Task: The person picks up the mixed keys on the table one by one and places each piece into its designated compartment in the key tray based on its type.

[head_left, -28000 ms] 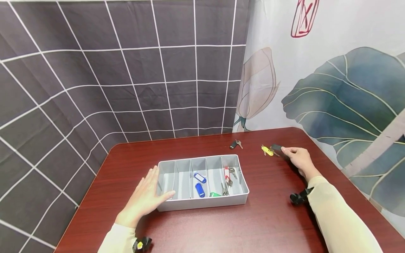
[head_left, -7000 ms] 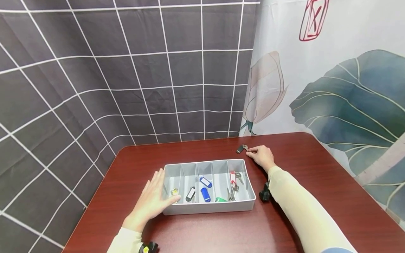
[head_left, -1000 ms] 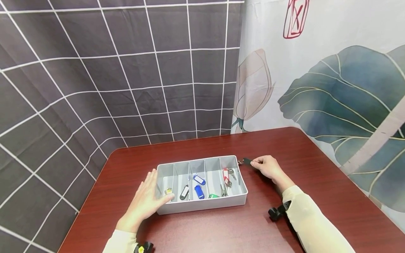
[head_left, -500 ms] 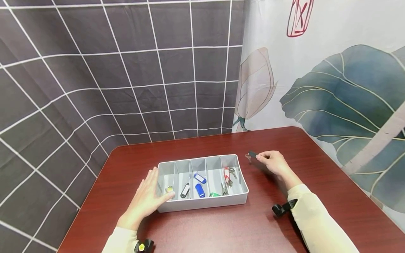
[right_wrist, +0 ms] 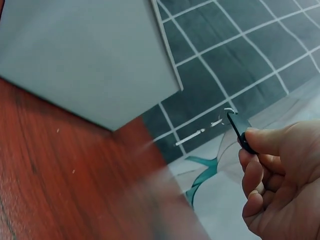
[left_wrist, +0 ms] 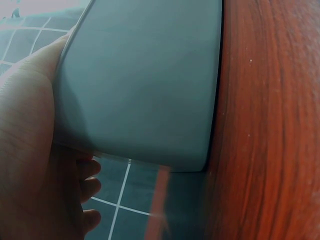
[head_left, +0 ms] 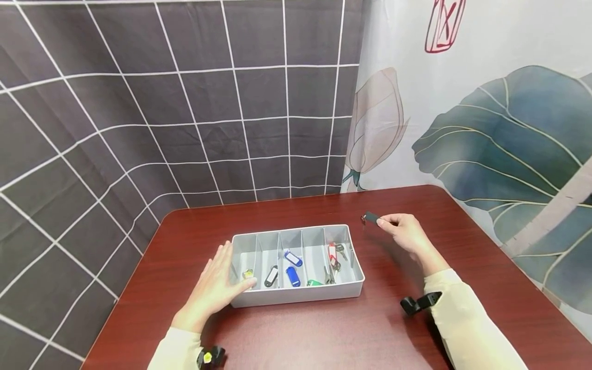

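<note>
My right hand [head_left: 407,234] pinches a black key tag [head_left: 371,217] between thumb and fingers, beyond the tray's back right corner. A ring and a key [right_wrist: 190,137] hang from the tag. My left hand [head_left: 213,282] rests against the left end of the grey divided tray [head_left: 300,295], its fingers straight and its thumb across the front rim. From left to right, the tray's compartments hold a yellow tag [head_left: 247,274], a black tag [head_left: 271,276], two blue tags [head_left: 293,276], a green tag [head_left: 314,282] with keys, and a red tag [head_left: 332,254] with keys.
The tray stands on a reddish-brown wooden table [head_left: 296,339]. A dark gridded curtain [head_left: 208,103] hangs behind and to the left, and a white leaf-patterned curtain [head_left: 499,139] behind the right side.
Since the oldest frame, yellow and black tags have come into the left compartments. The last black tag, on the table 7 seconds ago, is now in my right hand, lately drawn back from the tray's corner.
</note>
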